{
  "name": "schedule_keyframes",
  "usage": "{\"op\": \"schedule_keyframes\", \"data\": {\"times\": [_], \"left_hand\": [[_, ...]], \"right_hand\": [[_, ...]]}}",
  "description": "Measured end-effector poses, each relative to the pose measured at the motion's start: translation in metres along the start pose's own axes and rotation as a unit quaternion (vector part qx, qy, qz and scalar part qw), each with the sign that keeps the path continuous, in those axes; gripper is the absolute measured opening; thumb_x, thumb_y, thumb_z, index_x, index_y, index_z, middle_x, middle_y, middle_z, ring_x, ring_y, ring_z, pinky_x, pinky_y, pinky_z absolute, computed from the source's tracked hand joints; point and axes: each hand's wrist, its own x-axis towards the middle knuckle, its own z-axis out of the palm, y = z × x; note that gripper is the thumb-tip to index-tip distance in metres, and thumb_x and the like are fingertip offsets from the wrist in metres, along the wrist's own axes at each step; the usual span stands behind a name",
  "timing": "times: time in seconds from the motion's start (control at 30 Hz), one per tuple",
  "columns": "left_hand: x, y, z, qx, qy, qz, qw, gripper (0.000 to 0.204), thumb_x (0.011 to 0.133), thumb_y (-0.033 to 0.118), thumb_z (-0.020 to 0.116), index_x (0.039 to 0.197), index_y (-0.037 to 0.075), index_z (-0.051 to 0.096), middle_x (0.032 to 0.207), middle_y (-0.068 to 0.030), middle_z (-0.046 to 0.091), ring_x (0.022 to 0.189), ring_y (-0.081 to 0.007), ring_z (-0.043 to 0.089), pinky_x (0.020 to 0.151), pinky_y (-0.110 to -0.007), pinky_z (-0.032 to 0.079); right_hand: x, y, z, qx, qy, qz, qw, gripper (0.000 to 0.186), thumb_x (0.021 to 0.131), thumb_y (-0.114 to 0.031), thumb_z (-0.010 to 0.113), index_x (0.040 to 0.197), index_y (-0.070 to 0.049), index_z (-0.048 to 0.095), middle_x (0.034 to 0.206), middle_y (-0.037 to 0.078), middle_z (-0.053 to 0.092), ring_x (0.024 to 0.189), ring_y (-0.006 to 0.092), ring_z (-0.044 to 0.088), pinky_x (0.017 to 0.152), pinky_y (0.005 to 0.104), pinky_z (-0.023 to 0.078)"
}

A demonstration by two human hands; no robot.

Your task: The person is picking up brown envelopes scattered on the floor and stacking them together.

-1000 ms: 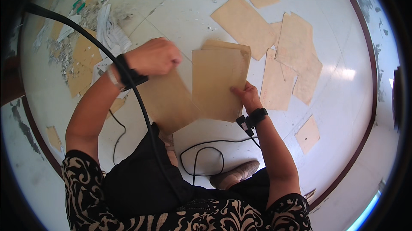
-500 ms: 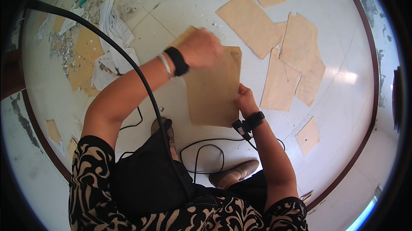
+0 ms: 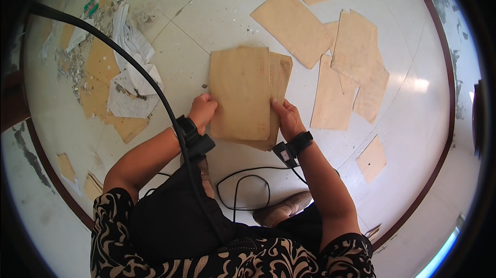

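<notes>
A small stack of brown paper envelopes [image 3: 240,87] is held between my two hands above the floor, the top one squared upright, others poking out to its right. My left hand [image 3: 203,110] pinches the stack's left edge near the lower part, fingers curled. My right hand [image 3: 288,119] grips the right edge, thumb lying on top. Black devices are strapped to both wrists, with black cables [image 3: 155,76] running off them, one crossing my left arm.
Loose brown envelopes [image 3: 289,27] lie on the tiled floor [image 3: 413,107] at upper right. At left are torn papers [image 3: 129,35], crumbled debris and brown sheets [image 3: 101,61]. A small brown piece [image 3: 371,156] lies at right. Cable loops and my shoes [image 3: 284,211] are below; worn walls border the floor.
My left hand has swung over the stack and come back down to its left edge. The separate left envelope now lies over the others in the stack, which my right hand still holds.
</notes>
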Motion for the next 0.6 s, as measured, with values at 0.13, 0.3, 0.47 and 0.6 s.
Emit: {"op": "schedule_keyframes", "data": {"times": [0.13, 0.3, 0.47, 0.6], "left_hand": [[-0.001, -0.01, -0.008, 0.054, -0.025, 0.07, 0.996, 0.016, 0.079, 0.004, 0.048, 0.088, -0.002, 0.06, 0.075, -0.0073, 0.063, 0.064, -0.0155, 0.059, 0.059, -0.03, 0.049], [0.01, -0.019, 0.005, 0.095, -0.05, 0.104, 0.989, 0.015, 0.081, 0.007, 0.054, 0.093, -0.001, 0.056, 0.076, -0.0057, 0.058, 0.059, -0.0121, 0.057, 0.055, -0.026, 0.047], [-0.003, -0.04, -0.067, 0.099, 0.122, 0.21, 0.965, 0.013, 0.082, 0.009, 0.057, 0.092, 0.004, 0.053, 0.077, -0.0047, 0.056, 0.057, -0.0112, 0.056, 0.052, -0.025, 0.046], [-0.013, -0.072, -0.18, 0.17, 0.354, 0.145, 0.908, 0.024, 0.072, 0.009, 0.065, 0.093, 0.005, 0.056, 0.076, -0.0053, 0.058, 0.061, -0.0138, 0.057, 0.055, -0.027, 0.047]], "right_hand": [[0.001, 0.001, 0.013, -0.131, 0.019, -0.042, 0.99, 0.037, 0.085, -0.021, 0.063, 0.111, 0.004, 0.056, 0.099, 0.01, 0.064, 0.089, 0.0144, 0.058, 0.078, 0.0288, 0.047], [-0.027, -0.047, 0.026, -0.338, 0.025, -0.199, 0.92, 0.025, 0.085, -0.006, 0.057, 0.107, 0.006, 0.055, 0.094, 0.009, 0.065, 0.079, 0.0124, 0.059, 0.068, 0.0276, 0.049], [-0.07, -0.1, 0.068, -0.47, -0.003, -0.312, 0.826, 0.016, 0.083, -0.002, 0.055, 0.099, 0.003, 0.053, 0.084, 0.017, 0.062, 0.069, 0.0238, 0.061, 0.062, 0.0317, 0.048], [-0.046, -0.068, 0.04, -0.628, 0.022, -0.313, 0.712, 0.009, 0.08, -0.001, 0.054, 0.084, 0.002, 0.047, 0.077, 0.021, 0.056, 0.069, 0.0416, 0.054, 0.059, 0.0414, 0.045]]}}
